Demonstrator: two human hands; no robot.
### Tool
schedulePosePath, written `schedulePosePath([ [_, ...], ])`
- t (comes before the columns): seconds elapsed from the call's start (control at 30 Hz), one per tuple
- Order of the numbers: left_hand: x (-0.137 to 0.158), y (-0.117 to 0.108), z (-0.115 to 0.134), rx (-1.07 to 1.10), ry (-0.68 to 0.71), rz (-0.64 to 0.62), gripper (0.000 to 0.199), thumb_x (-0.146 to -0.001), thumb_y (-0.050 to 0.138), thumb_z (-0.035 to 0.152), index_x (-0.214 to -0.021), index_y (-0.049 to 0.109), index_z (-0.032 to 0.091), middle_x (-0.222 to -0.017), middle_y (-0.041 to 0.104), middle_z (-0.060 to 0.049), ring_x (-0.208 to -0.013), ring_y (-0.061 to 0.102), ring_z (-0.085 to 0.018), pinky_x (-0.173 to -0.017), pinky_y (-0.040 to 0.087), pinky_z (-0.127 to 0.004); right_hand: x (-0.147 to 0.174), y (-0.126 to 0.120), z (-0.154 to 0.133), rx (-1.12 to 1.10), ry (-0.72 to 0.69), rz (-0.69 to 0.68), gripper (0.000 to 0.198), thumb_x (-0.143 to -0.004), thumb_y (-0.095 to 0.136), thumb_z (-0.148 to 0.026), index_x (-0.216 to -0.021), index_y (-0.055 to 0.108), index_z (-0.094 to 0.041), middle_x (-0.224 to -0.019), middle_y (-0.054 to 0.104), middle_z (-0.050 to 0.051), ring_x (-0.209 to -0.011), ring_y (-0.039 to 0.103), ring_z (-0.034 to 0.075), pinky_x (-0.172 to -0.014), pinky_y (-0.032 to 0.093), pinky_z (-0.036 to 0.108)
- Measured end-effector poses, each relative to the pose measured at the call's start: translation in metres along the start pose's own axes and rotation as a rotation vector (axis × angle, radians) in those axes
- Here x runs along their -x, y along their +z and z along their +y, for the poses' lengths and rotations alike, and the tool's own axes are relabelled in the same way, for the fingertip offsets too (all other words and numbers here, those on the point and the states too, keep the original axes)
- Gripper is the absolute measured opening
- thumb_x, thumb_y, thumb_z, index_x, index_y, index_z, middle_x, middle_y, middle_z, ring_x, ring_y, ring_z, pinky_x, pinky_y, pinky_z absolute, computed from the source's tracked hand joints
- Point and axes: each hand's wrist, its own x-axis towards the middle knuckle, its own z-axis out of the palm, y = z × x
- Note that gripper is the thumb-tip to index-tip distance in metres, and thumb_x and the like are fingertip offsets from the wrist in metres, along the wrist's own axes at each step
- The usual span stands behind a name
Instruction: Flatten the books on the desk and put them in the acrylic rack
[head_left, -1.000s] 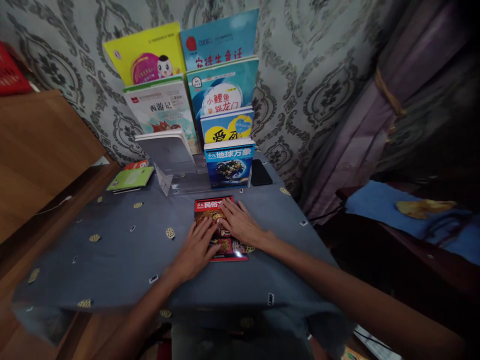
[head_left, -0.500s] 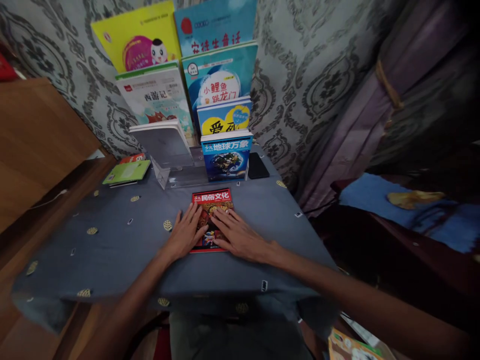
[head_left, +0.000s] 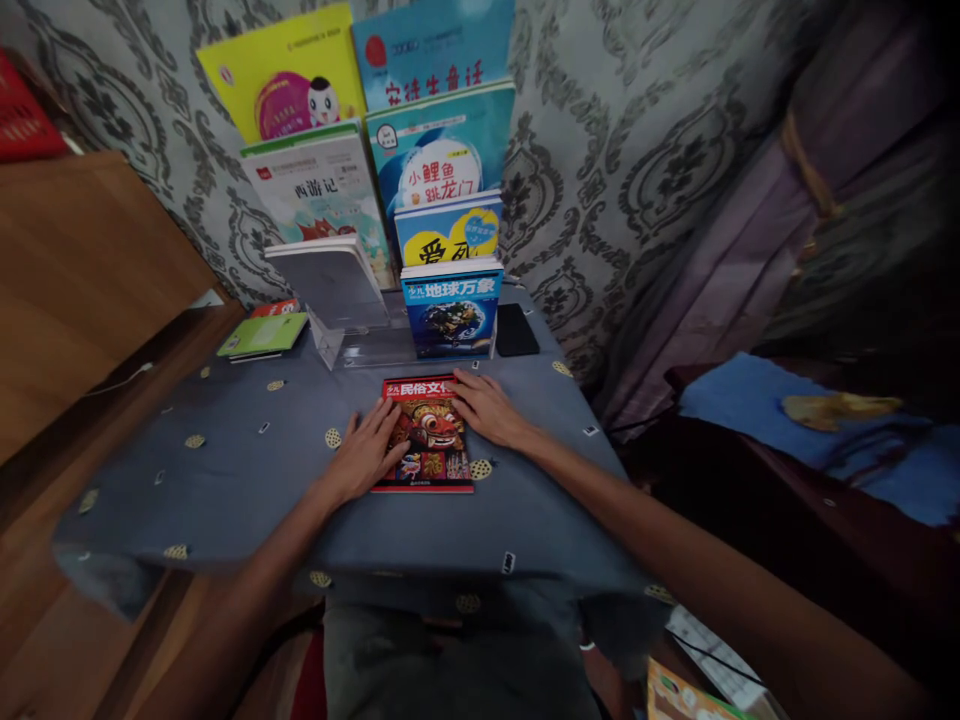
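the thin rectangular paperback book with a glossy red and black cover point(head_left: 431, 432) lies closed and flat, front up, on the grey-blue patterned cloth point(head_left: 255, 485), its title upright to the viewer and its sides nearly square to the cloth's near edge. white chinese characters run across a red band at the top, the last partly covered. below, a red and gold mask bares white teeth over a row of small pictures, with a black strip and red edge underneath.
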Motion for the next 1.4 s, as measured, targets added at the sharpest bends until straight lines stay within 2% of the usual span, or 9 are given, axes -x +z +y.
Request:
schedulePosePath([
  [0.1,-0.002,-0.008,0.013,-0.047,-0.055,-0.015,0.052,-0.105,0.039,0.042,-0.151,0.039,0.017,-0.162,0.034,-0.015,-0.153,0.029,-0.028,-0.120,0.028,-0.059,-0.001,0.001,0.003,-0.005,-0.015,0.033,0.042,-0.101,0.042,-0.028,-0.137,0.060,-0.018,-0.150,0.053,0.015,-0.138,0.048,0.029,-0.114,0.035,0.055],
  [0.2,-0.006,-0.017,0.024,-0.071,-0.105,-0.012,0.048,-0.105,0.038,0.043,-0.144,0.045,0.016,-0.157,0.044,-0.017,-0.149,0.035,-0.030,-0.117,0.030,-0.061,-0.003,-0.001,0.003,-0.022,-0.012,0.095,0.040,-0.100,0.044,-0.031,-0.132,0.065,-0.017,-0.135,0.065,0.016,-0.124,0.056,0.031,-0.104,0.042,0.051],
  [0.37,-0.018,-0.032,0.032,-0.084,-0.168,-0.010,0.052,-0.104,0.036,0.052,-0.132,0.052,0.011,-0.143,0.057,-0.023,-0.137,0.050,-0.034,-0.113,0.035,-0.060,-0.001,-0.005,0.001,-0.240,0.018,0.132,0.036,-0.102,0.040,-0.030,-0.125,0.066,-0.019,-0.104,0.074,0.010,-0.099,0.066,0.025,-0.092,0.048,0.041],
  [0.57,-0.014,-0.026,0.054,-0.130,-0.164,0.034,0.064,-0.098,0.044,0.062,-0.132,0.054,0.009,-0.144,0.054,-0.022,-0.134,0.050,-0.036,-0.109,0.040,-0.052,0.003,-0.008,-0.003,-0.377,0.020,0.117,0.035,-0.103,0.040,-0.029,-0.124,0.066,-0.021,-0.086,0.073,0.005,-0.085,0.067,0.022,-0.087,0.049,0.036],
  [0.67,-0.006,-0.016,0.068,-0.186,-0.156,0.105,0.063,-0.095,0.052,0.060,-0.136,0.052,0.011,-0.144,0.053,-0.020,-0.131,0.050,-0.037,-0.109,0.041,-0.053,0.002,-0.010,-0.004,-0.392,0.022,0.116,0.035,-0.103,0.040,-0.029,-0.125,0.066,-0.020,-0.084,0.073,0.004,-0.084,0.067,0.021,-0.087,0.049,0.035],
  [0.73,-0.002,-0.014,0.075,-0.220,-0.165,0.122,0.053,-0.097,0.053,0.054,-0.130,0.056,0.012,-0.136,0.058,-0.019,-0.124,0.054,-0.036,-0.105,0.044,-0.051,0.003,-0.012,-0.005,-0.390,0.030,0.114,0.036,-0.103,0.040,-0.030,-0.125,0.066,-0.018,-0.085,0.074,0.005,-0.085,0.068,0.021,-0.087,0.049,0.036],
  [0.9,-0.003,-0.019,0.086,-0.245,-0.162,0.069,0.034,-0.103,0.043,0.037,-0.118,0.061,0.012,-0.119,0.067,-0.018,-0.114,0.061,-0.032,-0.091,0.052,-0.042,0.005,-0.016,-0.006,-0.419,0.035,0.116,0.039,-0.104,0.037,-0.031,-0.126,0.066,-0.017,-0.086,0.075,0.005,-0.085,0.069,0.022,-0.087,0.050,0.036],
  [1.2,-0.007,-0.030,0.081,-0.228,-0.203,0.030,0.037,-0.106,0.032,0.031,-0.110,0.064,0.014,-0.107,0.074,-0.016,-0.096,0.073,-0.027,-0.075,0.054,-0.034,0.006,-0.017,-0.005,-0.488,0.045,0.153,0.041,-0.105,0.035,-0.034,-0.127,0.065,-0.017,-0.082,0.076,0.004,-0.085,0.071,0.021,-0.088,0.051,0.035],
  [1.4,-0.006,-0.030,0.087,-0.198,-0.200,0.044,0.036,-0.106,0.033,0.029,-0.111,0.065,0.013,-0.112,0.072,-0.016,-0.106,0.070,-0.027,-0.081,0.054,-0.034,0.009,-0.020,-0.008,-0.472,0.045,0.252,0.042,-0.105,0.033,-0.038,-0.126,0.065,-0.018,-0.089,0.076,0.006,-0.088,0.071,0.021,-0.088,0.051,0.035],
])
